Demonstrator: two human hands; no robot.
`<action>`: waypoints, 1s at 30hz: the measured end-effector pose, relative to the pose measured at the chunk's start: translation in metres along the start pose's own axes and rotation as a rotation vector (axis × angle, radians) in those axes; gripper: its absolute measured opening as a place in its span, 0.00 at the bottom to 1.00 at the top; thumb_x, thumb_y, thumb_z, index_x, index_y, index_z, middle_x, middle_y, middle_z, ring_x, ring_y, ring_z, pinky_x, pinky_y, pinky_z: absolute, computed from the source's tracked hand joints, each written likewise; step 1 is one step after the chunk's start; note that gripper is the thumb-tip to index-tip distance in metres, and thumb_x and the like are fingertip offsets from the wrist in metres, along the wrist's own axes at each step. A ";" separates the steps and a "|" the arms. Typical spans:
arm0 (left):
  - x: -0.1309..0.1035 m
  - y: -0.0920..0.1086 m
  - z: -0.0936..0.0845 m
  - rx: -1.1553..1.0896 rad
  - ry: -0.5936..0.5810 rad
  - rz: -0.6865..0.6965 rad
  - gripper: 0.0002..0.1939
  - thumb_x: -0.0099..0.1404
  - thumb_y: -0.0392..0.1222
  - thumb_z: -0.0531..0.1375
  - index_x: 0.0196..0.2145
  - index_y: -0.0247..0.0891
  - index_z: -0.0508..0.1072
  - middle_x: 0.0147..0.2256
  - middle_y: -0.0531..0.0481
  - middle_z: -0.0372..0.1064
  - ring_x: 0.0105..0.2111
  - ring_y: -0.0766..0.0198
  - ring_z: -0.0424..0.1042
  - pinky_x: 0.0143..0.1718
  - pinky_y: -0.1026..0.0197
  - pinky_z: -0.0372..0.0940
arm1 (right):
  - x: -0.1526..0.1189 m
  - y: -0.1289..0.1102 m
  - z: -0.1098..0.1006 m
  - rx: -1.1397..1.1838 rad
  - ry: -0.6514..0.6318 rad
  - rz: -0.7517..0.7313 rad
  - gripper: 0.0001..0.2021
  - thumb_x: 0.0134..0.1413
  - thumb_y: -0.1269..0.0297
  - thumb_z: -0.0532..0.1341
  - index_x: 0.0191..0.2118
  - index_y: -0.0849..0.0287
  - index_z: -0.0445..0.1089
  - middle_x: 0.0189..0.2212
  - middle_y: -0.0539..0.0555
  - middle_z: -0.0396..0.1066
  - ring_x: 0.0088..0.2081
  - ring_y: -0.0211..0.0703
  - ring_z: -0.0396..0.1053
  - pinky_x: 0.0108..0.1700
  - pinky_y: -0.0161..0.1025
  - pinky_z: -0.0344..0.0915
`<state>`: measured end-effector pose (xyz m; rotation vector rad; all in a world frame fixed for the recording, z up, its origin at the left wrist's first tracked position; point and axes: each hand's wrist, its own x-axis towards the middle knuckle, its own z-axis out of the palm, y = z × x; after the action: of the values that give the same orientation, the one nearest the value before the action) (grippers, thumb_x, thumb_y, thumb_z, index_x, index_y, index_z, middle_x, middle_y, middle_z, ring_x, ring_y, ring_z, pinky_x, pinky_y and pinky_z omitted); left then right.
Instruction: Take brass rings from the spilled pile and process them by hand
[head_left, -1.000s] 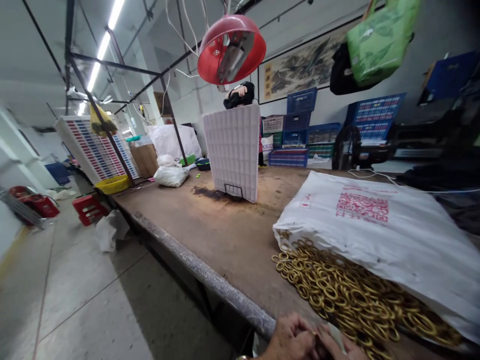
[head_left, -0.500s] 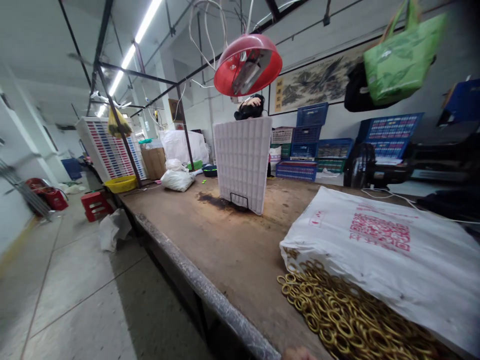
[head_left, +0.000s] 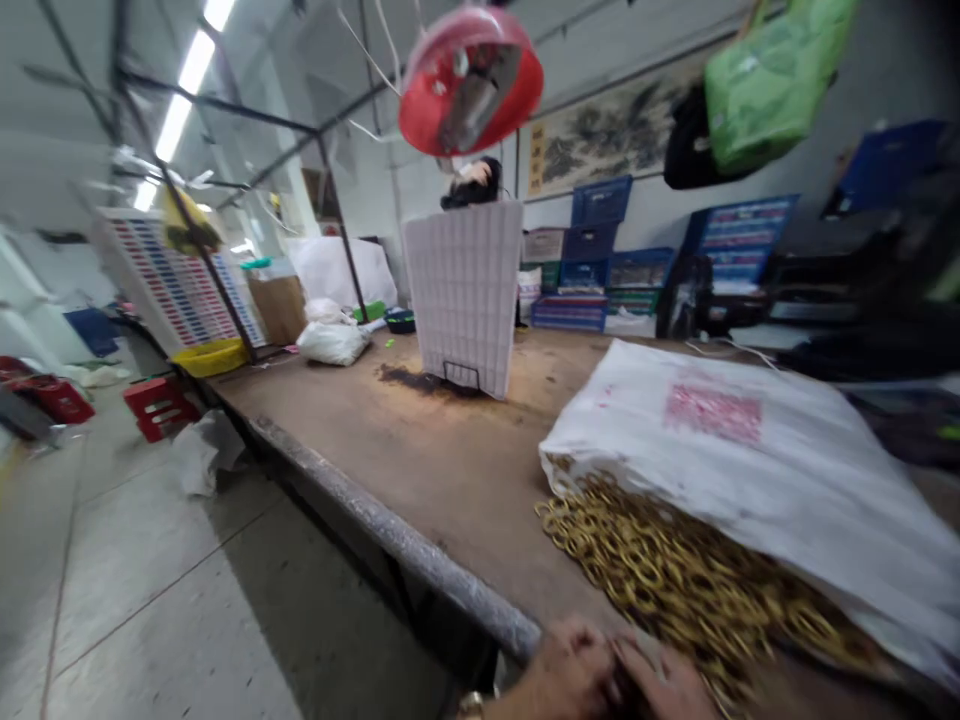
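At the bottom edge of the view, my left hand is closed with its fingers curled, a watch or bracelet on its wrist. Close against it on the right is my right hand, also closed and partly cut off by the frame. Something dark shows between the two hands, too blurred to make out. Just beyond and to the right lies a heap of brass-coloured rings. They spill from the mouth of a white plastic sack with red print, lying on its side on the brown worktable.
A white gridded panel stands upright at the table's far part, under a red lamp. Behind it a person's hand shows. White bags and a yellow basin sit farther left. A red stool stands on the floor.
My hands have risen into view at the bottom; earlier only a sliver of skin showed there. The whole scene has shifted left and slightly up as my head turned.
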<state>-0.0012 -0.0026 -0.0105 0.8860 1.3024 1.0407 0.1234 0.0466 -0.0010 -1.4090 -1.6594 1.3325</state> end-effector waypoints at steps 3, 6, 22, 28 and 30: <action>-0.020 0.019 -0.002 -0.058 -0.005 0.025 0.14 0.54 0.51 0.57 0.25 0.36 0.65 0.19 0.56 0.59 0.18 0.72 0.54 0.21 0.67 0.50 | -0.012 -0.016 0.004 0.018 -0.008 -0.052 0.15 0.39 0.51 0.55 0.18 0.59 0.65 0.16 0.48 0.63 0.24 0.39 0.62 0.28 0.35 0.59; -0.027 0.029 -0.005 -0.088 -0.050 0.033 0.16 0.55 0.53 0.57 0.24 0.37 0.63 0.15 0.60 0.53 0.16 0.74 0.48 0.18 0.68 0.45 | -0.017 -0.024 0.004 0.014 -0.022 -0.091 0.15 0.46 0.54 0.52 0.20 0.59 0.62 0.17 0.46 0.59 0.22 0.35 0.57 0.26 0.33 0.56; -0.041 0.024 -0.017 -0.045 -0.071 0.115 0.15 0.59 0.52 0.56 0.27 0.36 0.62 0.17 0.60 0.52 0.16 0.75 0.47 0.18 0.69 0.45 | -0.049 -0.012 0.011 -0.617 0.005 -0.388 0.11 0.47 0.75 0.50 0.33 0.58 0.66 0.24 0.51 0.69 0.26 0.37 0.63 0.29 0.33 0.51; -0.043 0.022 -0.017 -0.039 -0.060 0.119 0.15 0.58 0.52 0.56 0.27 0.36 0.61 0.18 0.60 0.53 0.17 0.74 0.48 0.19 0.69 0.46 | -0.051 -0.013 0.013 -0.708 0.024 -0.340 0.12 0.46 0.75 0.50 0.35 0.58 0.67 0.28 0.52 0.72 0.28 0.39 0.65 0.29 0.34 0.50; -0.044 0.022 -0.016 -0.036 -0.054 0.133 0.15 0.58 0.52 0.55 0.26 0.36 0.61 0.19 0.59 0.54 0.18 0.74 0.49 0.19 0.69 0.46 | -0.051 -0.014 0.013 -0.720 0.024 -0.328 0.13 0.46 0.76 0.50 0.36 0.58 0.67 0.29 0.52 0.72 0.29 0.39 0.66 0.29 0.34 0.50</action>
<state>-0.0184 -0.0379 0.0225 0.9774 1.1889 1.1325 0.1203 -0.0051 0.0162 -1.4085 -2.3593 0.5396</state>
